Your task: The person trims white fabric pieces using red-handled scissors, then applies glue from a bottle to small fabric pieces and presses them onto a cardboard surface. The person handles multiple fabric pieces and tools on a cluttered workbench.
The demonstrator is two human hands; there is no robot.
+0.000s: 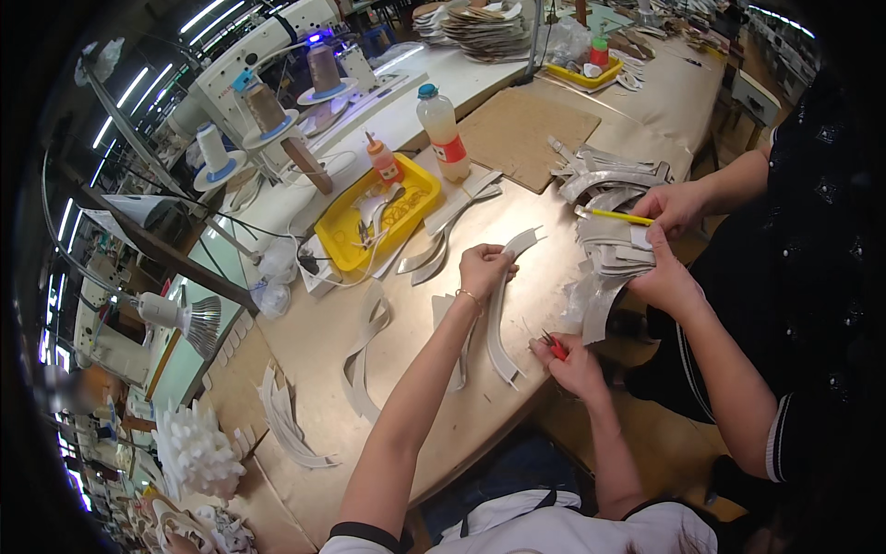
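Note:
My left hand [486,271] pinches the upper part of a curved pale grey strip [498,334] that lies on the table, bowed and roughly upright in the view. Loose threads stick out at the strip's two ends. To the right of its lower end, my right hand [576,371] is closed around small red-handled thread snips [556,346], their dark tips pointing left and up. The tips are apart from the strip. Partly behind my left forearm lie another curved strip [459,371] and a long looped strip [354,369].
At the right a co-worker's hands [672,268] hold a yellow pencil [620,217] over a stack of grey strips [614,251]. A yellow tray [422,214], a bottle [444,134] and a brown board [526,134] are farther back. A lamp [189,316] juts in at left, near more strips [288,420].

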